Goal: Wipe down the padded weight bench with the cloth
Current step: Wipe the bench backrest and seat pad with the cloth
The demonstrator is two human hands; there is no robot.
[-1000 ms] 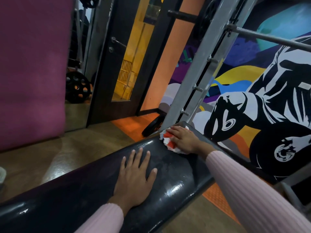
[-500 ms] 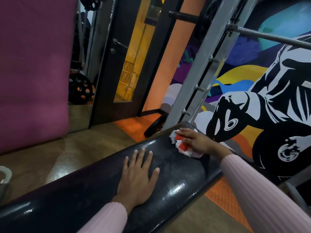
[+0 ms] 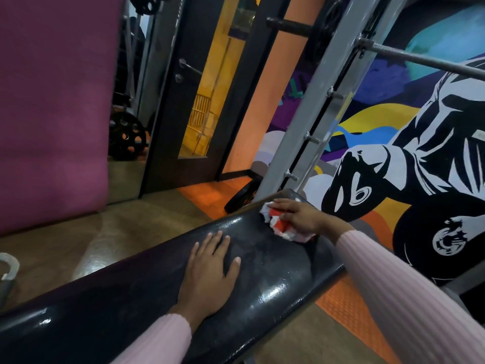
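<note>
Long black glossy padded weight bench [image 3: 262,279] runs diagonally across view. Left hand [image 3: 210,274] flat on pad, fingers spread. Right hand [image 3: 296,215] presses crumpled red-and-white cloth [image 3: 278,227] at far end; grip apparently closed over it.

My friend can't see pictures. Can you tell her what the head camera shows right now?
A person's right hand presses a red and white cloth onto the far end of a shiny black padded bench. Their left hand lies flat on the bench, closer to the camera. Behind stand a grey metal rack and a colourful wall mural.
</note>
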